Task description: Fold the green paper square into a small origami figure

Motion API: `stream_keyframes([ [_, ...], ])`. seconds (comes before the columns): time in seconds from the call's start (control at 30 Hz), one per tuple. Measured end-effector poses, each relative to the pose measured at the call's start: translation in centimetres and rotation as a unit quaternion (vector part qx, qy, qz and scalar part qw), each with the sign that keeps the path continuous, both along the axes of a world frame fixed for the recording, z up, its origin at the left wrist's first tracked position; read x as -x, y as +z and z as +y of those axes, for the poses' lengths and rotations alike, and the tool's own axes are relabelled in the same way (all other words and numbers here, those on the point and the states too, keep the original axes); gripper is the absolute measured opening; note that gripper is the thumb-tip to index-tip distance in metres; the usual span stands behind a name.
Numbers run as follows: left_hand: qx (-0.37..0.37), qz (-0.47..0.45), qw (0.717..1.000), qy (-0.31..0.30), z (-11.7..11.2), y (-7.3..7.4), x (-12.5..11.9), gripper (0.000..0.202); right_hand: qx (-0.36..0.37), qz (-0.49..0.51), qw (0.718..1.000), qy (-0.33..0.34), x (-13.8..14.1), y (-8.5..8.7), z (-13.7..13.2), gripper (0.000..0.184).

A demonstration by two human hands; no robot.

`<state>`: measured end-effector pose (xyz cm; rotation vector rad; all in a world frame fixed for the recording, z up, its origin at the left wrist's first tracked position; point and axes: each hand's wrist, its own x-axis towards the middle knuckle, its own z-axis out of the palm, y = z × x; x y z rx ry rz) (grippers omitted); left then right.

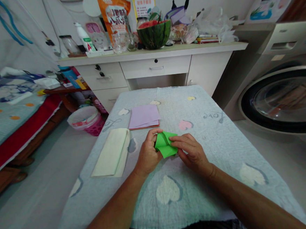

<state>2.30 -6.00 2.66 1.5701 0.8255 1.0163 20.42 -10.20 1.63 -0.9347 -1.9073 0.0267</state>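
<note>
A green sheet of folded paper (166, 145) is held above the cloth-covered table, its flaps partly raised. My left hand (149, 150) grips its left side, with the fingers behind and the thumb hidden in part. On the right edge, my right hand (191, 150) pinches the paper between thumb and fingers. Beyond my left hand lies a stack of square paper (144, 115), lilac on top with a red edge showing beneath. A folded cream cloth or paper (110, 154) rests to the left of my hands.
The table (213, 190) wears a pale blue cloth with hearts. Behind it stands a white desk (156, 66) bearing a cut watermelon (155, 36), a jar and bags. A washing machine (282, 60) is at right, a pink bin (90, 124) and a bed (9, 128) at left.
</note>
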Motion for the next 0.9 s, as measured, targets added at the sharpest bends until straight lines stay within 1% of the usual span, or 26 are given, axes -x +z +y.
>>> stream_keyframes([
  [0.17, -0.013, -0.001, 1.000, -0.010, 0.1, -0.4, 0.1, 0.063, -0.005, -0.006, 1.000, 0.001, -0.1, -0.2, 0.0, 0.038],
  [0.3, -0.026, 0.016, 0.999, -0.012, 0.2, -0.3, 0.3, 0.062, -0.008, -0.012, 1.000, 0.006, 0.0, -0.2, 0.1, 0.040],
  [0.4, -0.008, 0.014, 1.000, -0.020, 0.1, 0.1, 0.3, 0.067, -0.005, -0.016, 1.000, -0.001, 0.0, -0.2, 0.1, 0.040],
  [0.5, 0.025, -0.019, 0.999, -0.031, -0.1, 0.5, 0.2, 0.076, 0.000, -0.021, 1.000, -0.009, -0.1, -0.2, 0.1, 0.039],
  [0.57, 0.042, -0.038, 0.998, -0.037, -0.2, 0.6, 0.1, 0.078, -0.002, -0.024, 1.000, -0.012, -0.1, -0.2, 0.1, 0.039],
  [0.63, 0.048, -0.045, 0.997, -0.043, -0.2, 0.6, 0.1, 0.075, -0.005, -0.026, 1.000, -0.013, -0.1, -0.2, 0.1, 0.038],
  [0.73, 0.036, -0.039, 0.997, -0.053, -0.1, 0.5, 0.2, 0.064, -0.007, -0.026, 1.000, -0.015, -0.1, -0.2, 0.1, 0.039],
  [0.83, -0.002, -0.001, 0.999, -0.039, 0.1, 0.2, 0.4, 0.051, 0.000, -0.030, 0.999, -0.016, -0.1, -0.3, 0.1, 0.039],
  [0.9, -0.028, 0.032, 0.999, -0.026, 0.2, 0.1, 0.5, 0.049, 0.000, -0.039, 0.999, -0.018, -0.1, -0.5, 0.1, 0.039],
])
